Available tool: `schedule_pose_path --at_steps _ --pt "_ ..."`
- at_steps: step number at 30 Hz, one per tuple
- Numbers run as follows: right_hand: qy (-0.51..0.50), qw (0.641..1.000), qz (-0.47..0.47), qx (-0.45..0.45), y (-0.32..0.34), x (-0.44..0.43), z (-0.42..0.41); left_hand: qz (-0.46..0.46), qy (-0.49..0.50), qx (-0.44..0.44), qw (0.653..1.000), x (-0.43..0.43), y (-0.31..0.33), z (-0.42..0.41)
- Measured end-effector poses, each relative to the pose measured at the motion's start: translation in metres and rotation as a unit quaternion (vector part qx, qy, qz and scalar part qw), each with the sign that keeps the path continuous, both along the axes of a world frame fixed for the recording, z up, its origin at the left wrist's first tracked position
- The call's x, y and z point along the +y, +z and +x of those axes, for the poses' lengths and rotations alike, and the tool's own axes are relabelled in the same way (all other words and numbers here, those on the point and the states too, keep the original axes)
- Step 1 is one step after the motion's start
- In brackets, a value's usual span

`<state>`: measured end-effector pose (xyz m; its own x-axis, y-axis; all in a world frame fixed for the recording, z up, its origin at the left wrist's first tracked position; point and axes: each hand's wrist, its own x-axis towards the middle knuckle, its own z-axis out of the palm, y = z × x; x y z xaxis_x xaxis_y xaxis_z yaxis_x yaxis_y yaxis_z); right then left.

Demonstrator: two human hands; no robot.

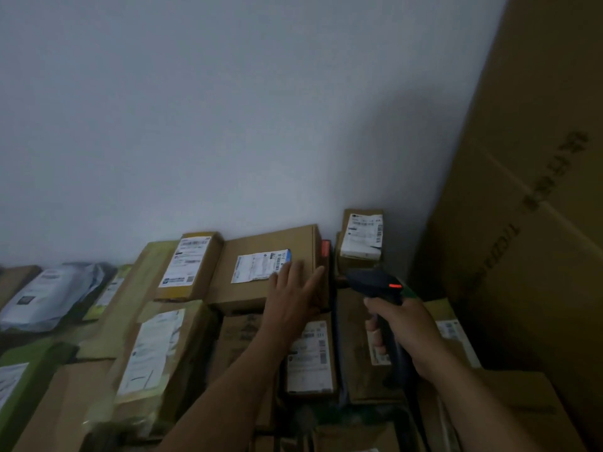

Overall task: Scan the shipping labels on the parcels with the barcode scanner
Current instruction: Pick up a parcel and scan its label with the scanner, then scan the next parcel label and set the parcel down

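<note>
Fig.: scanner [372, 282], red light lit, centre-right, nose toward the brown box [257, 295]. Our right hand [401, 324] is wrapped round its handle. Our left hand [293, 298] lies flat on the box top, fingers straight, tips at the edge of its label [257, 265], holding nothing. Progress: nothing shows which labels are already read. We judge this one in hand, w/ many labelled parcels — e.g. the small rear box [359, 252] — possibly left.

Head camera looks forward and down, seemingly close over parcels [261, 243].
</note>
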<state>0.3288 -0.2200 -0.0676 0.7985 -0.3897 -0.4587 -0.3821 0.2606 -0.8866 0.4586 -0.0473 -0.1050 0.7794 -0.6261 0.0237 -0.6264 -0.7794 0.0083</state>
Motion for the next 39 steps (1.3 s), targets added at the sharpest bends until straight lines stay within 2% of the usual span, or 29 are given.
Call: schedule_pose_path --at_steps 4,8,13,16,21,27,30,34,39 --pt "0.013 1.000 -0.006 -0.001 -0.001 0.001 0.000 0.013 -0.014 -0.023 1.000 0.002 -0.008 0.018" --pt "0.019 1.000 -0.015 0.006 0.000 0.007 0.002 -0.036 -0.043 -0.033 0.998 0.007 -0.006 0.028" --pt "0.043 0.999 -0.028 0.010 0.003 0.012 0.001 -0.036 -0.063 -0.046 0.996 0.007 -0.002 0.031" --pt "0.027 0.999 -0.034 0.005 0.008 0.013 -0.001 -0.047 -0.097 -0.087 0.990 0.004 0.013 0.028" --pt "0.008 1.000 0.006 -0.009 0.021 0.014 -0.011 -0.126 -0.128 -0.156 0.971 0.008 0.045 0.020" --pt "0.014 0.995 0.071 -0.066 0.056 0.028 -0.038 -0.274 -0.093 -0.154 0.945 0.032 0.091 -0.014" --pt "-0.009 0.990 0.108 -0.087 0.075 0.036 -0.057 -0.320 -0.104 -0.157 0.928 0.055 0.105 -0.049" --pt "-0.048 0.984 0.132 -0.106 0.097 0.046 -0.084 -0.304 -0.061 -0.122 0.943 0.093 0.124 -0.102" --pt "-0.040 0.988 0.111 -0.099 0.118 0.070 -0.117 -0.330 -0.048 0.066 0.940 0.155 0.137 -0.163"
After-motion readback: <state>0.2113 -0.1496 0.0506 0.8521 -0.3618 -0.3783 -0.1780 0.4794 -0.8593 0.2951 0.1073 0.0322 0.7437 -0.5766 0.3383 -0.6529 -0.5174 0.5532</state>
